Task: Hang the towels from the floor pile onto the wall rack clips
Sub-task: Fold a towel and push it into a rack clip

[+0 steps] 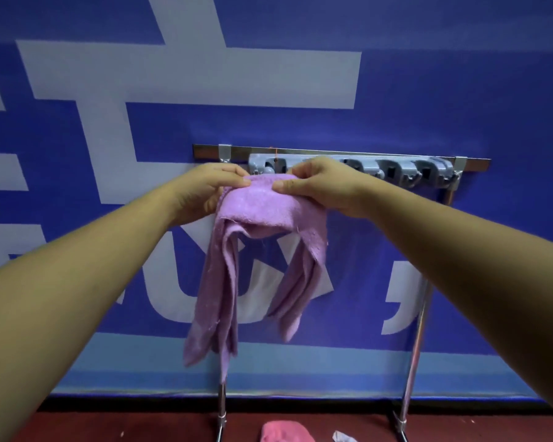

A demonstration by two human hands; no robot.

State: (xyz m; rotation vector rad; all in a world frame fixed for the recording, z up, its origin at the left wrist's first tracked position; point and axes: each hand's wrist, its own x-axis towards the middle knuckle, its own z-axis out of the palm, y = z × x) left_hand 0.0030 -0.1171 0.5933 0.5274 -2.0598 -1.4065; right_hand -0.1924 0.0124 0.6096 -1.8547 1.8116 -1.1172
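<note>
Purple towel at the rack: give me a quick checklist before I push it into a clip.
1. Left hand pinches the purple towel at its folded top: ok.
2. Right hand pinches the same fold: ok.
3. Fold held up at the left end of the clip rack: ok.
4. Fold already caught in a clip: cannot tell, hands and cloth hide that spot.
5. Clips further right free for later towels: ok, those in view hold nothing.
6. Floor pile finished: not ok, a pink towel lies on the floor below.
</note>
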